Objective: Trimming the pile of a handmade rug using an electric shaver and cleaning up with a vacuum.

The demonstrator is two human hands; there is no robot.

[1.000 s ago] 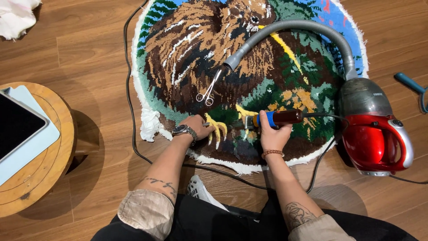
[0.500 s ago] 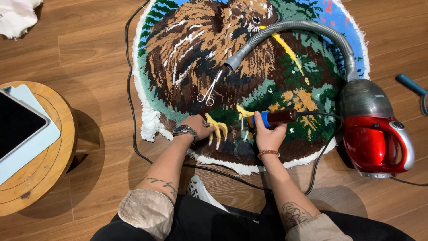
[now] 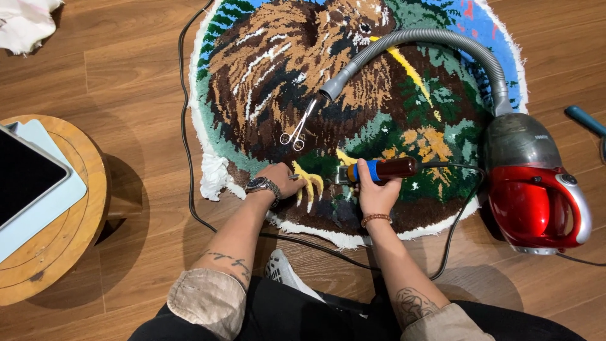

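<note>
I had my right hand point(image 3: 377, 192) wrapped around the corded trimmer point(image 3: 379, 170), shaving pile beside the yellow claws on the tufted rug point(image 3: 353, 113) lying on the floor, my left hand's point(image 3: 282, 180) fingers pressed flat nearby; further passes probably needed steady, shallow strokes.

A room at home: wood floor point(image 3: 126, 82), a rug point(image 3: 353, 101), a red vacuum point(image 3: 536, 189), a small round table point(image 3: 69, 208)

Corded trimmer point(image 3: 382, 170), brown body with blue collar, lying sideways on the tufted bird rug point(image 3: 278, 76), which is flat on the floor.
</note>
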